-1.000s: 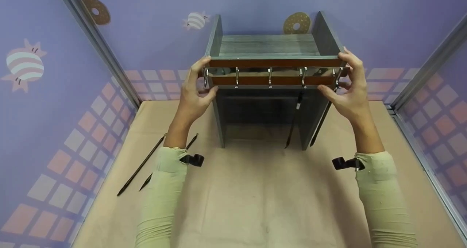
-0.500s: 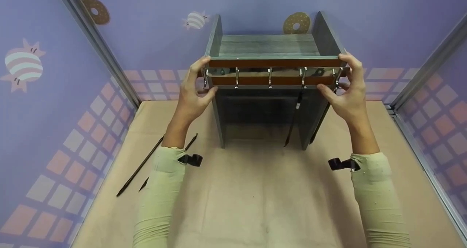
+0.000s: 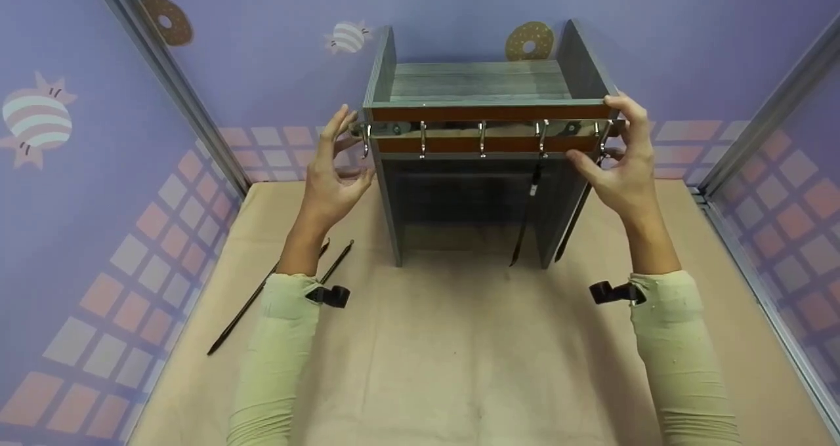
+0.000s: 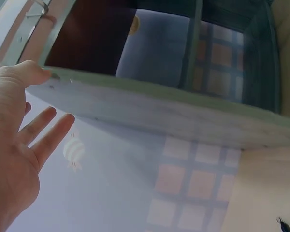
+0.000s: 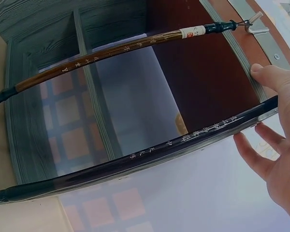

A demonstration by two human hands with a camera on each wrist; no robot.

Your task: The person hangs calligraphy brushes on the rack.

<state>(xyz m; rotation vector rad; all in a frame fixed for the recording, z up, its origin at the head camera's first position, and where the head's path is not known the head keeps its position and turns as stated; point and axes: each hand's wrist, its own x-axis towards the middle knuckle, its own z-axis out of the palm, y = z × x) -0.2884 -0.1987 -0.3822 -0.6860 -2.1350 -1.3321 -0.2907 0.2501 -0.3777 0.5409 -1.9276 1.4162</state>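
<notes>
A grey wooden shelf stands upright with a reddish-brown hook rail across its front. My right hand grips the rail's right end, index finger at the top edge and thumb below. My left hand is by the rail's left end with its fingers spread. In the left wrist view its thumb lies at the shelf's side edge; contact is unclear. A brown calligraphy brush hangs by its loop from a hook. A dark calligraphy brush hangs at the right end, its top hidden by my right hand.
Two more brushes lie on the cloth-covered table at the left, one farther out and one nearer the shelf, partly behind my left arm. Patterned walls with metal corner posts enclose the table.
My left hand has let go of the rail's left end and moved left and slightly down. My right hand keeps its grip. The hanging brushes have barely shifted.
</notes>
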